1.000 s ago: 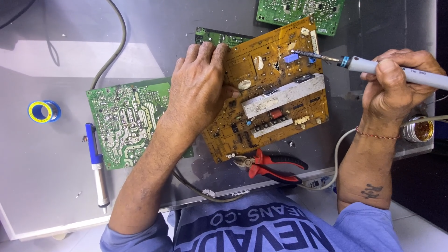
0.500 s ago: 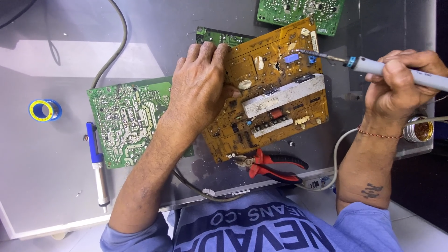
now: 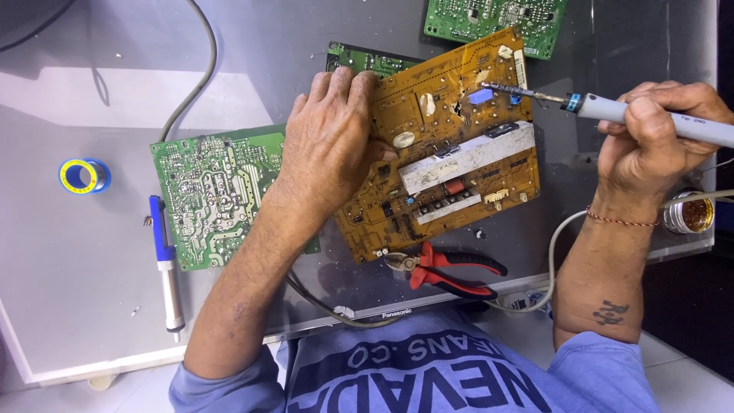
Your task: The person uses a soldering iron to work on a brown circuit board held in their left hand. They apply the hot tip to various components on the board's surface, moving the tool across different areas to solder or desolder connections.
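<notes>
A tan circuit board [image 3: 451,145] lies tilted in the middle of the grey work surface. My left hand [image 3: 329,145] rests flat on its left edge, fingers curled over the top, holding it down. My right hand [image 3: 650,141] grips a grey soldering iron [image 3: 612,111] like a pen. The iron's tip touches the board beside a small blue component [image 3: 480,95] near the upper right corner.
A green board [image 3: 210,195] lies left of my forearm, another green board [image 3: 497,19] at the top edge. Red-handled cutters [image 3: 451,269] sit below the tan board. A blue desoldering pump [image 3: 164,260], a solder spool [image 3: 82,176] and a flux tin [image 3: 688,214] lie around.
My right hand and the soldering iron have shifted slightly to the right and down while the tip stays on the board. The left hand has not moved.
</notes>
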